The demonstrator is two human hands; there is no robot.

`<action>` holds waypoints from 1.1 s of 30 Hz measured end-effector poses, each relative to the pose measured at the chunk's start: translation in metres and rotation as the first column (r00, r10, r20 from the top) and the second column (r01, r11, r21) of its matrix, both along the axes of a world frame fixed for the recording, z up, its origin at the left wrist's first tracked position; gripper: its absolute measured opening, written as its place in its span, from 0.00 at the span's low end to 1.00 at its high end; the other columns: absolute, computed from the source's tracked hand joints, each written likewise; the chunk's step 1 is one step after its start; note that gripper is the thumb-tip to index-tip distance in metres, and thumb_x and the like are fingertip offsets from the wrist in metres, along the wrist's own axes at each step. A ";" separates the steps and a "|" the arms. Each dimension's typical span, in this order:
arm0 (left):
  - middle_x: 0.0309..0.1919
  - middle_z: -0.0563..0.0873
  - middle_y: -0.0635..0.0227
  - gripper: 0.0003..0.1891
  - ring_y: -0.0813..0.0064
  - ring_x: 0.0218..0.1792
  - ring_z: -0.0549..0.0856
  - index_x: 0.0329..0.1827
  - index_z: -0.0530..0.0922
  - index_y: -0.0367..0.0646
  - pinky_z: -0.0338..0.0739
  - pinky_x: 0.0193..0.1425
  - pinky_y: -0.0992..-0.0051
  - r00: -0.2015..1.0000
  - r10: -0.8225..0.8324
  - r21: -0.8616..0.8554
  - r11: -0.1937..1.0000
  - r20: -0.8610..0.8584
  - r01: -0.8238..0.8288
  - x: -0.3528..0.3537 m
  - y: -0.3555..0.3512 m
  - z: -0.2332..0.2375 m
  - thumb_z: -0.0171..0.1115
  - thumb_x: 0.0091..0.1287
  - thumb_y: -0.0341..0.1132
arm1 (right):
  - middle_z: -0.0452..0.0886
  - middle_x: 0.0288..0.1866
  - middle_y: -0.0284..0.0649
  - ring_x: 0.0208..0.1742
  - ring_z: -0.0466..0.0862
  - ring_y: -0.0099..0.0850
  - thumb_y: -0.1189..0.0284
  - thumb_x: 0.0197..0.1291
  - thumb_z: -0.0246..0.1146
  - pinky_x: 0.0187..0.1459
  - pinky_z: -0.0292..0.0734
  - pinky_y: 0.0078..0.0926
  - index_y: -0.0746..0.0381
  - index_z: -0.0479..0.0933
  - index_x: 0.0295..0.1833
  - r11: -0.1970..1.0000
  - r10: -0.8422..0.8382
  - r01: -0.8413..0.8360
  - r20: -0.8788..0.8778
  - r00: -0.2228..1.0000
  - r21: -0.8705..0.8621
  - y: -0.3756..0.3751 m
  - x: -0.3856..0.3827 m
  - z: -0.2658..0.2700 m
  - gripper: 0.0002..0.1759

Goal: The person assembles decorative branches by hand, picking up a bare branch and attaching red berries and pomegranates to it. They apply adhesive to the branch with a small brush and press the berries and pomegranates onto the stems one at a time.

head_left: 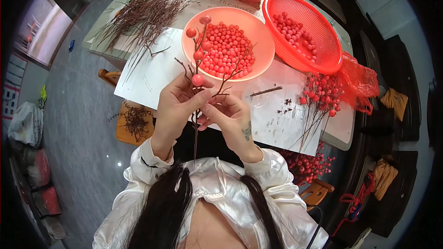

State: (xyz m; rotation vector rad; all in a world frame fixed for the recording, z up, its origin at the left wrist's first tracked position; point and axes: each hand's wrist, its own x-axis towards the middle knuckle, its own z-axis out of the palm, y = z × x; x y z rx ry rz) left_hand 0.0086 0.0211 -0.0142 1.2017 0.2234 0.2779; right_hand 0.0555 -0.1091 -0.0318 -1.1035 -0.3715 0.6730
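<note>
In front of my chest, my left hand (179,103) is closed round a dark brown branch (195,140) that stands upright, with several red berries on its upper twigs. My right hand (228,117) touches the same branch from the right, its thumb and fingers pinched near the middle fork. Whether a loose berry sits between those fingertips is hidden. Just beyond the hands, a pink bowl (264,48) holds many red berries. The branch's top overlaps the bowl's left part in view.
Bare twigs (150,11) lie at the back left. A red basket (325,23) with berries stands at the back right, near a red plastic bag (360,80). Berry-covered stems (323,94) lie on the right. White paper (277,129) covers part of the table.
</note>
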 end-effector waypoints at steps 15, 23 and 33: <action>0.52 0.73 0.58 0.22 0.71 0.50 0.77 0.55 0.68 0.32 0.75 0.52 0.74 0.982 0.112 -0.020 0.994 0.154 -0.111 -0.003 0.001 -0.012 0.58 0.55 0.18 | 0.78 0.33 0.39 0.26 0.79 0.24 0.76 0.60 0.58 0.23 0.77 0.20 0.68 0.72 0.40 0.993 -0.093 0.097 -0.060 0.994 0.071 0.007 0.008 -0.008 0.06; 0.53 0.72 0.56 0.33 0.74 0.42 0.78 0.65 0.56 0.36 0.75 0.45 0.78 0.996 0.072 -0.266 0.963 0.058 -0.054 -0.001 0.011 -0.016 0.53 0.52 0.14 | 0.78 0.32 0.38 0.24 0.78 0.22 0.75 0.61 0.57 0.22 0.76 0.20 0.66 0.72 0.39 0.989 -0.024 0.049 -0.179 0.983 0.137 0.011 0.009 -0.010 0.05; 0.41 0.73 0.66 0.22 0.73 0.40 0.75 0.46 0.69 0.38 0.71 0.43 0.79 0.800 0.395 0.555 0.578 0.451 -0.598 0.005 -0.002 -0.035 0.62 0.47 0.15 | 0.78 0.32 0.39 0.25 0.79 0.23 0.75 0.59 0.60 0.23 0.78 0.20 0.67 0.72 0.40 0.992 -0.077 0.088 -0.128 0.989 0.088 0.014 0.004 -0.013 0.07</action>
